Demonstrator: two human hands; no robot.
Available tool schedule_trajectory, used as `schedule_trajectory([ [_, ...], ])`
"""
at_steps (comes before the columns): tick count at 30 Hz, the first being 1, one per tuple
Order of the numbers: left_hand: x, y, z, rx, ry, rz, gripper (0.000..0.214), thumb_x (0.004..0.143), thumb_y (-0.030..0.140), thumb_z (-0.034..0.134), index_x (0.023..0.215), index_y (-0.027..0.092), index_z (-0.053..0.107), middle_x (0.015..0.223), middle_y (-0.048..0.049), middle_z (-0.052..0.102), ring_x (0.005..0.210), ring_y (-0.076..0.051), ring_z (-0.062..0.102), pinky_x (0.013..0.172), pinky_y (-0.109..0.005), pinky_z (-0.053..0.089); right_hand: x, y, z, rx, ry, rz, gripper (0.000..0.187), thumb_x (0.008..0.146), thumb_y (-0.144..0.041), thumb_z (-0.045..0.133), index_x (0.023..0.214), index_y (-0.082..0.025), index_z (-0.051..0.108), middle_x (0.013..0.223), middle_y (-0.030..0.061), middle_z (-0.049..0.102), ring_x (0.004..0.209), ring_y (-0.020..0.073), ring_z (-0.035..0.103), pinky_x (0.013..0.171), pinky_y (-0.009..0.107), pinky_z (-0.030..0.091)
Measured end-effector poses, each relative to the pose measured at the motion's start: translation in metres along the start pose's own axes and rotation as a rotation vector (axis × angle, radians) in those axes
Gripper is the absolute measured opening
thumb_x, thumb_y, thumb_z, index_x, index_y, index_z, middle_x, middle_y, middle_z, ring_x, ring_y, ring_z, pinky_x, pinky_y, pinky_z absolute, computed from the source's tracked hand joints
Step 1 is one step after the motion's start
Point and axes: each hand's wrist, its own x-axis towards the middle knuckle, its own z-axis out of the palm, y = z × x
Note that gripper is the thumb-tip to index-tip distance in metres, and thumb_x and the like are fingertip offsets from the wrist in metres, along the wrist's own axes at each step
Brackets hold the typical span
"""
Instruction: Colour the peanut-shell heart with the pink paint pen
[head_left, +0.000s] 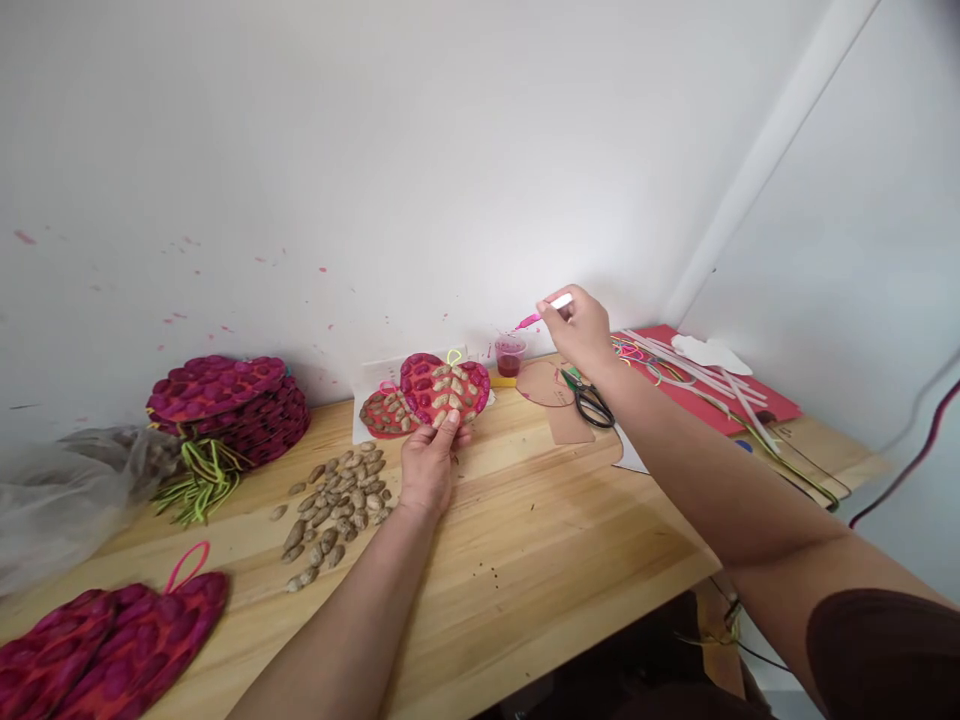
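My left hand (427,468) grips the lower edge of a red rounded cutout (420,386) covered with peanut shells, thumb in front. Its outer shells are painted magenta, while those in the middle are bare tan. A yellow loop rises from its top. My right hand (586,328) is closed on a paintbrush (529,321) with a white handle and a pink tip. The tip hovers just above a clear plastic cup (509,360) holding dark pink paint. Behind my left hand, a second shell-covered cutout (385,412) lies on white paper, partly hidden.
Loose peanut shells (341,505) spread left of my left forearm. A stack of magenta pieces (225,395), green strings (201,480) and a plastic bag (60,500) stand farther left. More magenta pieces (161,640) lie front left. Scissors (592,408), cardboard (544,385) and a red sheet (769,400) are right.
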Motion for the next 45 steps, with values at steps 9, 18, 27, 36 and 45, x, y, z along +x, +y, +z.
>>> schedule_trajectory([
  [9,0.000,0.002,0.002,-0.001,-0.006,0.018,0.059,0.037,0.045,0.104,0.075,0.012,0.073,0.071,-0.0005,0.072,0.061,-0.009,0.065,0.062,-0.022,0.054,0.030,0.004,0.042,-0.506,-0.379,0.055,0.016,0.089,-0.035,0.069,0.094,-0.021,0.075,0.104,0.0117,0.079,0.113,0.0328,0.063,0.094,0.042,0.048],
  [18,0.000,0.002,0.002,-0.031,-0.003,-0.003,0.057,0.037,0.044,0.105,0.073,0.013,0.072,0.072,0.0009,0.071,0.064,-0.009,0.066,0.065,-0.023,0.058,0.027,0.003,0.054,-0.600,-0.444,0.100,0.020,0.090,-0.039,0.069,0.098,-0.022,0.077,0.112,0.0155,0.076,0.124,0.0371,0.056,0.099,0.048,0.046],
  [27,-0.001,0.001,0.002,-0.028,0.001,0.017,0.056,0.038,0.042,0.104,0.074,0.012,0.073,0.074,-0.0002,0.071,0.063,-0.009,0.066,0.064,-0.022,0.057,0.026,0.010,0.056,-0.564,-0.388,0.093,0.020,0.089,-0.040,0.069,0.095,-0.022,0.076,0.109,0.0152,0.076,0.122,0.0374,0.056,0.099,0.049,0.045],
  [36,0.000,0.002,0.002,-0.027,-0.013,0.011,0.054,0.042,0.044,0.103,0.075,0.012,0.073,0.070,-0.0007,0.070,0.062,-0.010,0.066,0.065,-0.024,0.056,0.018,0.007,0.043,-0.466,-0.290,0.059,0.016,0.091,-0.037,0.066,0.093,-0.024,0.073,0.099,0.0100,0.077,0.111,0.0325,0.059,0.098,0.047,0.043],
  [45,-0.002,0.005,0.003,-0.004,-0.036,0.014,0.057,0.043,0.049,0.102,0.072,0.013,0.069,0.066,-0.0013,0.068,0.060,-0.012,0.065,0.062,-0.025,0.054,-0.034,-0.008,0.004,0.337,-0.041,0.115,0.021,0.086,-0.044,0.070,0.084,-0.024,0.065,0.074,-0.0032,0.064,0.070,0.0155,0.055,0.071,0.030,0.044],
])
